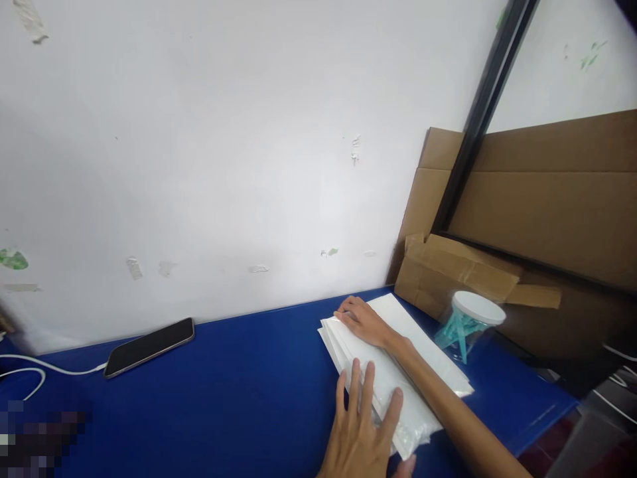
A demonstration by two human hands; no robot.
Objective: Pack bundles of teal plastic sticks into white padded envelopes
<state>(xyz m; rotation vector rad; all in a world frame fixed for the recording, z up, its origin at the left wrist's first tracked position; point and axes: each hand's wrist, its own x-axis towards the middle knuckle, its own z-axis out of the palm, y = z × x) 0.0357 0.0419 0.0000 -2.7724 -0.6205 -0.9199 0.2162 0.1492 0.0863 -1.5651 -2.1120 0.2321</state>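
Observation:
A stack of flat white packets in clear plastic (398, 415) lies slantwise on the blue table. My right hand (363, 322) reaches across it, fingers bent and closed at the far left corner of the upper packet. Below, my left hand (358, 431) is palm down with fingers spread, beside and partly over the near left side of the stack. Under my right forearm, another white sheet or packet (423, 338) sticks out to the right. The near end of the plastic looks crumpled.
A small item with a white round top and teal legs (478, 309), in clear wrap, stands right of the stack. Cardboard (458, 265) leans behind it by a black frame (478, 113). A phone (149, 345) with a white cable lies at left. A white wall (223, 153) bounds the table.

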